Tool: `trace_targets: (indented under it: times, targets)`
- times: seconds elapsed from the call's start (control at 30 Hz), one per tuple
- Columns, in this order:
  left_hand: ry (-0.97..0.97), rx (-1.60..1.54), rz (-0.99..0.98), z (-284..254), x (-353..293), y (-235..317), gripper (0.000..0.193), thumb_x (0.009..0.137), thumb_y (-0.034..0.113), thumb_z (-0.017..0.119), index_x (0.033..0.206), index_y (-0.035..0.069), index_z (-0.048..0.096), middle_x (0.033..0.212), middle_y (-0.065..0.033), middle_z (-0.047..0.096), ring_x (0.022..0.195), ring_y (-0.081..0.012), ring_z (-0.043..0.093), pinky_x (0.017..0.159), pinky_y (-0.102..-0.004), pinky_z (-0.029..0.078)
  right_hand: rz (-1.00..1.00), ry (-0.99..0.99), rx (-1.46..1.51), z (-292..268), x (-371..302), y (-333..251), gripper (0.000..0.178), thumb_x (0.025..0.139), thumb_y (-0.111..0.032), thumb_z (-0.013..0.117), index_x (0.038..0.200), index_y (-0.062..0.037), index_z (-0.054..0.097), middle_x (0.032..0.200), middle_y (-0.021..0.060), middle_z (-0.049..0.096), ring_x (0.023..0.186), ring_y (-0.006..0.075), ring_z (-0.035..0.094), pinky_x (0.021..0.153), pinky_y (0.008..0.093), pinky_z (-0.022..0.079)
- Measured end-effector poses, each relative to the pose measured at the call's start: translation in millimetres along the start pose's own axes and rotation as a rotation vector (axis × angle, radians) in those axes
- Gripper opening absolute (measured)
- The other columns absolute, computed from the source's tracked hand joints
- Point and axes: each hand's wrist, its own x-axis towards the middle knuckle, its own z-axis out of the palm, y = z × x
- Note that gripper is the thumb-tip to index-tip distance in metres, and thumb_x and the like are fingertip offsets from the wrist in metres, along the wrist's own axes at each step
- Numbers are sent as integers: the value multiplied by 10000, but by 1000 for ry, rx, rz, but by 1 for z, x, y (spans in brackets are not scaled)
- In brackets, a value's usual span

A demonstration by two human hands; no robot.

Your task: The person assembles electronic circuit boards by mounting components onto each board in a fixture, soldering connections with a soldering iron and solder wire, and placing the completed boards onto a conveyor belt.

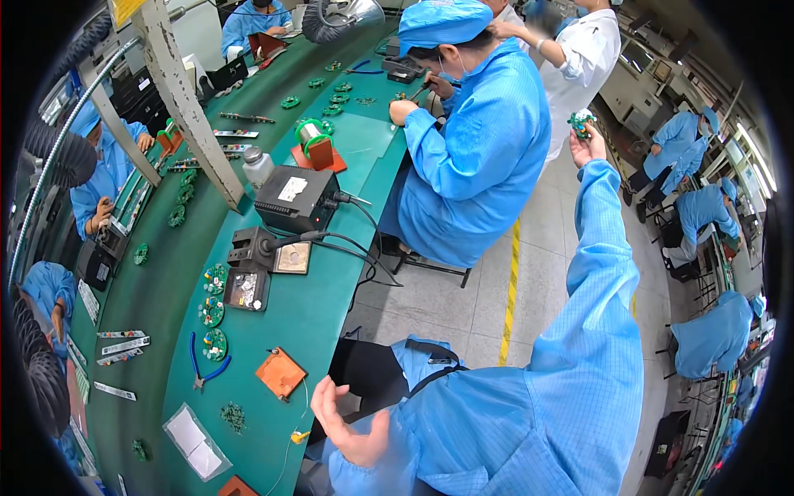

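My right arm reaches far out to the upper right. At its end my right hand [588, 148] is closed on a round green circuit board [581, 122] with white parts on top, held up in the air. My left hand [354, 428] is low in front of my body with fingers spread, holding nothing. It is nearest to the bench edge, beside an orange square pad [281, 374] and a thin cord with a yellow clip [298, 436]. Blue-handled pliers [203, 368] rest farther left on the bench, next to several round green boards [213, 312].
A black soldering station [296, 198], an iron stand [252, 248] and a solder spool [314, 139] stand on the green bench [322, 285]. A seated co-worker [475, 124] in blue works just beyond. Bagged white paper [197, 442] and small green pieces [232, 417] lie near.
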Motion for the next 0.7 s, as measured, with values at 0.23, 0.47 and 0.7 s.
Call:
trace_targets:
  times: [0.23,0.47,0.7]
  targets:
    - [-20,13,-36,1,-1,2,826,750,343,749,1407,-35,422,1352,-152,427,1042,-235,543,919,-359,439,6,43,-49,5,-3,1,342,874,-273,682,1144,-86,584,1026,105,630,855,220,651,713,320,566]
    - [-5,-27,-74,8,-5,7,823,776,428,725,1389,-44,443,1322,-148,452,1029,-226,544,907,-354,437,33,53,-73,0,3,5,368,862,-278,693,1158,-96,573,1042,107,611,855,211,638,719,324,554]
    - [7,-16,-61,9,-5,7,809,773,421,705,1376,-55,453,1313,-153,465,1030,-227,546,896,-344,434,37,78,-93,1,11,13,392,840,-305,730,1120,-71,587,990,100,605,844,204,623,714,314,553]
